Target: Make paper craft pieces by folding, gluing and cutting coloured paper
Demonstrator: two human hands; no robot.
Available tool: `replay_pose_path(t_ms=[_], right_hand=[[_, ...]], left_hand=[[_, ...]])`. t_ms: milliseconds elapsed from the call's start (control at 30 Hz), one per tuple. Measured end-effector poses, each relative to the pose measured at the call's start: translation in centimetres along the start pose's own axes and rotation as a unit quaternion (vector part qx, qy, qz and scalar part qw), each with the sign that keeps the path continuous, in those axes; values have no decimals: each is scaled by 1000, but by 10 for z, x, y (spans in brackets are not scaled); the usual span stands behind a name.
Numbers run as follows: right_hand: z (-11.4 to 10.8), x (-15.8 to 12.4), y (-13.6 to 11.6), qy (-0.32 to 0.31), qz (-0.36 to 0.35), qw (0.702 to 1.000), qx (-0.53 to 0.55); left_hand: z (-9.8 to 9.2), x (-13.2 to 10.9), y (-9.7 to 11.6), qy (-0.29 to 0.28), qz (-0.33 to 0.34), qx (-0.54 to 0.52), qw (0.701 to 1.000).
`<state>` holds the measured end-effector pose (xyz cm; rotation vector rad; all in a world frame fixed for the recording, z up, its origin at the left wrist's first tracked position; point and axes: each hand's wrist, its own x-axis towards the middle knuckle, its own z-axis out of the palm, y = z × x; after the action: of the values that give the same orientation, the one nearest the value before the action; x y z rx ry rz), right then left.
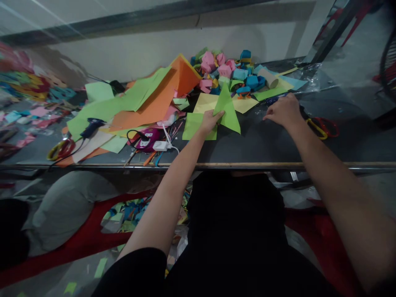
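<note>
My left hand (210, 121) is closed on a folded piece of bright green paper (228, 111), pinching its left edge and holding it point up. Beneath that hand lies a flat green paper square (192, 127), with pale yellow paper (206, 102) behind it. On the right, my right hand (284, 110) is over the table with its fingers curled. A dark blue tool (272, 100) shows just behind its fingers, partly covered. What those fingers grip, if anything, is hidden. Scissors with red and yellow handles (328, 128) lie beside the right wrist.
Folded pink and blue paper pieces (224, 71) are heaped at the back. Orange sheets (161, 103), a glue gun (92, 127), a purple power socket (148, 139) with cords and another pair of scissors (62, 149) lie leftward. Another person's leg (68, 206) is at lower left.
</note>
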<state>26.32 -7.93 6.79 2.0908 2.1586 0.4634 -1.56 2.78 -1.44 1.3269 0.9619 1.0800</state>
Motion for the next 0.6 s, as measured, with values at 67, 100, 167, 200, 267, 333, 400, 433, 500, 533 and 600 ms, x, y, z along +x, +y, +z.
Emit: replay_pose_path(t_ms=[67, 100, 167, 200, 267, 333, 400, 433, 500, 533, 600], right_hand=[[-3, 0, -3, -14, -4, 1000, -5], [-4, 0, -5, -23, -8, 1000, -3], [-5, 2, -9, -33, -10, 999, 8], [-5, 3, -12, -36, -8, 999, 15], [-5, 5, -15, -44, 7, 999, 26], [-6, 8, -15, -51, 24, 998, 27], [-6, 9, -12, -46, 46, 997, 35], [-5, 9, -9, -34, 57, 997, 51], [-3, 5, -1, 0, 72, 993, 94], [-1, 2, 2, 15, 76, 991, 111], [7, -5, 8, 19, 71, 989, 126]], left_hand=[[1, -1, 2, 4, -6, -1, 1000], [1, -1, 3, 5, -9, -1, 1000], [1, -2, 4, 6, -9, 1, 1000], [1, -2, 5, 5, -7, 2, 1000], [1, -2, 5, 2, -2, 2, 1000], [1, -2, 5, -3, 0, 2, 1000], [0, -2, 3, -4, -1, 4, 1000], [0, -2, 2, -5, 0, 6, 1000], [-1, 0, 1, -5, 4, 10, 1000], [-1, 0, 0, -5, 6, 13, 1000], [-2, 1, -1, -1, 7, 13, 1000]])
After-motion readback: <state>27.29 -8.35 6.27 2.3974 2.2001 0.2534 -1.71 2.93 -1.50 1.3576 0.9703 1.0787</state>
